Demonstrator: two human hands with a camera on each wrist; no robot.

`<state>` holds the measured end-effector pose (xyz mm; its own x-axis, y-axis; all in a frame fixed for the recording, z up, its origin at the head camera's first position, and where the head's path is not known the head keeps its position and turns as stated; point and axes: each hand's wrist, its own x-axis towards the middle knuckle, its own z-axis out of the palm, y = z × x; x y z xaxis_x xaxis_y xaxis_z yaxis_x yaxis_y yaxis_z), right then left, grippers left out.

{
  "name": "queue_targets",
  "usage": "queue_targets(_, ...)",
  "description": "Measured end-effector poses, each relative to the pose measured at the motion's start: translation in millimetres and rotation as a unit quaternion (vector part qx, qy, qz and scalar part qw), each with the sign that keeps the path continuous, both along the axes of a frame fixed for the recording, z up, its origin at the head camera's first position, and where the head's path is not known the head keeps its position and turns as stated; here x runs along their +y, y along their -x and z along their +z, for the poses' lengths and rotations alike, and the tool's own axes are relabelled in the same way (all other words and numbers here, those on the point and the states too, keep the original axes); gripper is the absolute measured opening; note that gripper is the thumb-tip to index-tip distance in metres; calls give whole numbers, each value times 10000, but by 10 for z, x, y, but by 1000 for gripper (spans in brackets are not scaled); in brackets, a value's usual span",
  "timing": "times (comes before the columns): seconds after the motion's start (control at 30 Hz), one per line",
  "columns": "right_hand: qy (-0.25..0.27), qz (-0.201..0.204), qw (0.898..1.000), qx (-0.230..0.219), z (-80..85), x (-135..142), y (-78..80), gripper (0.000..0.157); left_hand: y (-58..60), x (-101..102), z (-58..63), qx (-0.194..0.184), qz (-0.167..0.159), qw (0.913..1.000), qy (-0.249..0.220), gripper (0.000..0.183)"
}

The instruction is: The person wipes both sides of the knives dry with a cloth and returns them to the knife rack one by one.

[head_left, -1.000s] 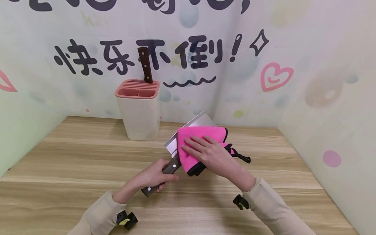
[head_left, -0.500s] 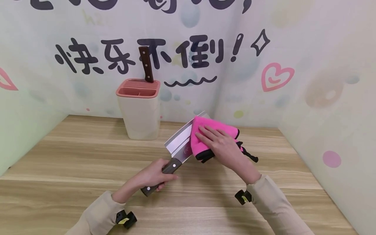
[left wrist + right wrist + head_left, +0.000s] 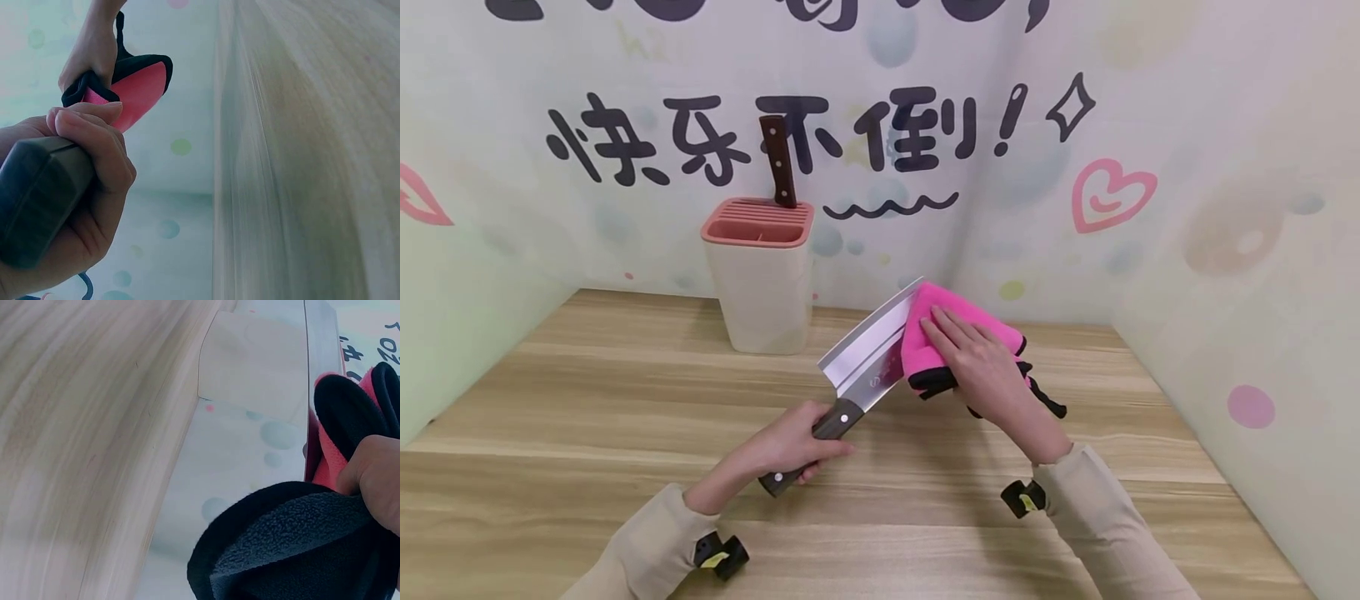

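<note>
My left hand grips the dark riveted handle of a cleaver, its broad steel blade angled up to the right and held above the table. Over the far end of the blade lies a folded pink cloth with black trim, hiding that part. My right hand holds the cloth against the blade, fingers laid along its top. In the right wrist view the thumb pinches the cloth's underside, which is dark grey. The left wrist view shows the handle's butt enclosed by the left fingers.
A white knife block with a pink slotted top stands at the back left, a brown-handled knife upright in it. The wooden table ends at a printed cloth wall behind and at both sides.
The right hand and pink cloth have slid up and right along the blade toward its far end, uncovering more steel near the handle. The left hand stays almost still.
</note>
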<state>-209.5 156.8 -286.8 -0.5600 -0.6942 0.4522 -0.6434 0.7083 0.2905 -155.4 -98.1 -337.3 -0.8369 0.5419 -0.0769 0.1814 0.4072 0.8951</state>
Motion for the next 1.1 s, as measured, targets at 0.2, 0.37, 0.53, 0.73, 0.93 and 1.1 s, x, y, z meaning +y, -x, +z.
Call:
queue_targets(0.2,72,-14,10000,56,16,-8,3,63,0,-7,7,33,64,10000,11,21)
queue_targets(0.37,-5,75,9998,156,21,-39,-8,61,-3,-7,34,38,115,9999,-8,25)
queue_targets(0.53,-143,171,9994,280,25,-98,-49,55,1,-8,54,55,134,9999,-27,27)
queue_targets(0.73,-403,300,9977,457,33,-195,-123,50,21,4,79,91,157,9998,38,30)
queue_targets(0.93,-727,447,9947,579,30,-275,-195,50,49,7,97,102,124,9998,104,32)
queue_targets(1.1,-998,575,9916,588,15,-324,-252,51,63,7,71,109,188,9996,188,31)
